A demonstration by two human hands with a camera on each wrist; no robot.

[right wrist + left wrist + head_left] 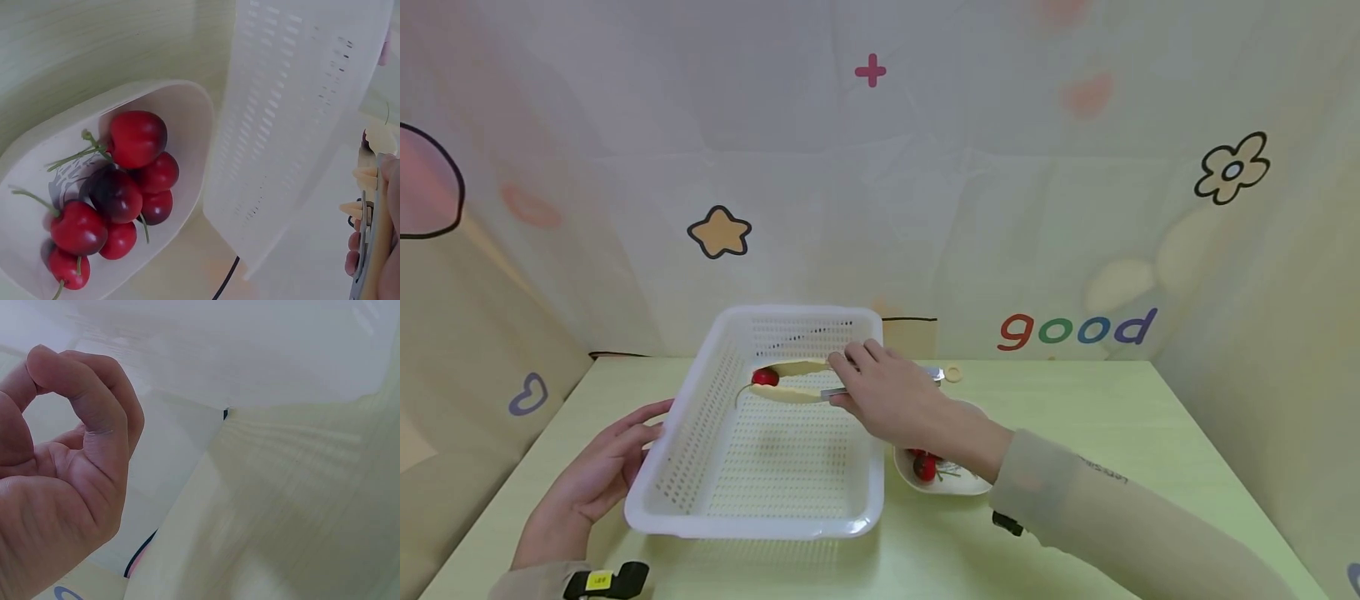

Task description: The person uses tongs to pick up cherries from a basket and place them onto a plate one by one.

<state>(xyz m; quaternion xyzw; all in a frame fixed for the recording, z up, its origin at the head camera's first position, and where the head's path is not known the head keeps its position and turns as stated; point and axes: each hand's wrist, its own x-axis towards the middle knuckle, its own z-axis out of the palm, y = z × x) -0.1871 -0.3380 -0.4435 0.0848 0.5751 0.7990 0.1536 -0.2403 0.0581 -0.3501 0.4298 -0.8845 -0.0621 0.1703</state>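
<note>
My right hand (887,392) holds tongs (790,396) with cream, leaf-shaped tips, reaching over the white perforated basket (752,527). Between the tips, inside the basket's outline, is a red cherry (765,377); its thin stem curves down to the left. At the basket's left side, my left hand (606,462) has curled fingers at the rim, some of them hidden by it. The left wrist view shows that hand's bent fingers (103,406) beside the pale basket wall (250,356). The tongs (373,256) show only at the right wrist view's edge.
Just right of the basket stands a small white dish (190,94) holding several red and dark cherries (139,139) with green stems; in the head view my right forearm partly covers it. A pale green table (1075,467) meets a printed curtain (955,208) behind.
</note>
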